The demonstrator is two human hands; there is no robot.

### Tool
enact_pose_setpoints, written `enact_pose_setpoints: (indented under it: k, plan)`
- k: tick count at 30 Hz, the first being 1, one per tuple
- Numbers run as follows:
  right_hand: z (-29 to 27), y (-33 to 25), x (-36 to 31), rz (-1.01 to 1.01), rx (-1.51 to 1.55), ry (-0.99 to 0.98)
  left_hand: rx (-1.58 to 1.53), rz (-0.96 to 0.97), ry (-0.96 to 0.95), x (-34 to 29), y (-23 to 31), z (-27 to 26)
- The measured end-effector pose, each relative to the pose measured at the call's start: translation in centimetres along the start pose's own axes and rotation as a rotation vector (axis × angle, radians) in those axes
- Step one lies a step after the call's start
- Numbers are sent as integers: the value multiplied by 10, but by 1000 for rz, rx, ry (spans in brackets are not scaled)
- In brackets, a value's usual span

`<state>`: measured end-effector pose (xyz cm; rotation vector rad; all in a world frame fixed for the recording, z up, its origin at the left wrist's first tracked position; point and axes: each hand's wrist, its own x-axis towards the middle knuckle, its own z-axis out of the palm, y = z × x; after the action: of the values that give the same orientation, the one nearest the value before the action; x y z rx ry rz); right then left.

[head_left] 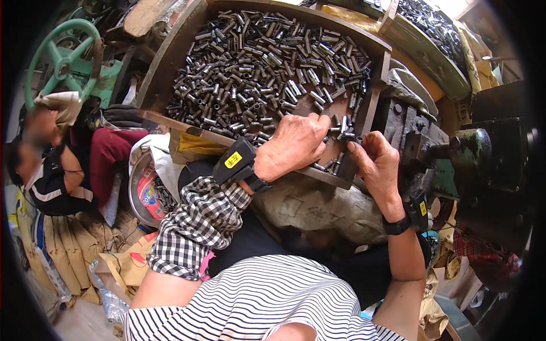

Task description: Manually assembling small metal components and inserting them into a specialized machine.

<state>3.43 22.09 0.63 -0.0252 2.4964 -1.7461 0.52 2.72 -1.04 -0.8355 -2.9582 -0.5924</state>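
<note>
A wooden tray (200, 134) in front of me holds a great heap of short metal tubes (244, 74). Over its near edge my left hand (296, 139) is closed, knuckles up and fingers curled down. Whatever those fingers hold is hidden beneath them. At the tray's near right corner, my right hand (376, 165) pinches a dark metal tube (356, 140) between thumb and fingers. A few loose tubes (343, 126) lie between the two hands, on the bare wooden bottom.
A dark machine (483, 153) stands close on my right. To the left are a metal basin (136, 190) with more metal pieces, a green handwheel (61, 67) and another person (60, 165). A second tray (435, 62) of metal parts sits at the far right.
</note>
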Motion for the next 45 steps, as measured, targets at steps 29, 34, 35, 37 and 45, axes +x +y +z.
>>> enact_pose_setpoints:
  k: [29,34,35,37,45]
  plan:
    - [-7,14,-4,169,577,-96,-1699,-420,-182,-1,3,-1]
    - [-9,18,-4,220,655,-88,-1680,-425,-177,0,6,-2]
    - [-9,18,-5,221,656,-88,-1694,-423,-177,0,5,0]
    - [-9,17,-4,227,686,-94,-1706,-422,-173,0,4,1]
    - [-6,14,-7,216,718,-74,-1718,-473,-186,1,6,3]
